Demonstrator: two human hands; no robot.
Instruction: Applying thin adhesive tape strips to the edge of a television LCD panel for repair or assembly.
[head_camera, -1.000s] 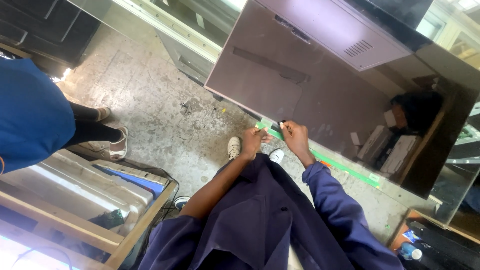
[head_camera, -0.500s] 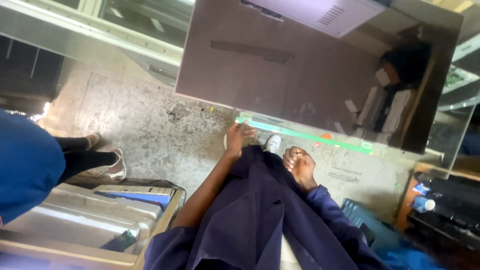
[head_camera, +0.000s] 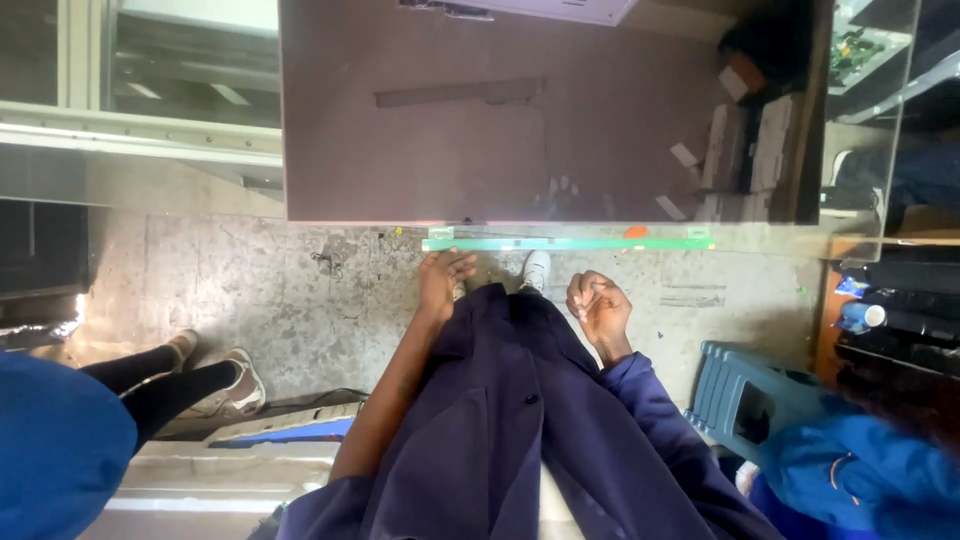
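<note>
A large dark flat panel (head_camera: 480, 130) stands on edge on the concrete floor in front of me. A thin green circuit strip (head_camera: 570, 243) runs along its lower edge. My left hand (head_camera: 445, 280) is just below the strip's left end, fingers loosely spread; whether it touches the strip I cannot tell. My right hand (head_camera: 600, 308) is pulled back from the strip near my navy coat (head_camera: 500, 430), its fingers curled in with nothing visible in them. My white shoe (head_camera: 537, 268) shows between the hands.
Another person's black-clad legs and sandals (head_camera: 205, 378) stand at the left, with a blue garment (head_camera: 55, 450) nearer. A blue plastic stool (head_camera: 745, 395) sits at the right, beside shelves of dark devices (head_camera: 900, 300). Flat framed panels (head_camera: 250, 450) lie at lower left.
Both hands were on the green strip a second ago. My right hand has drawn back and curled; my left hand has slipped just below the strip. The view has swung square to the panel.
</note>
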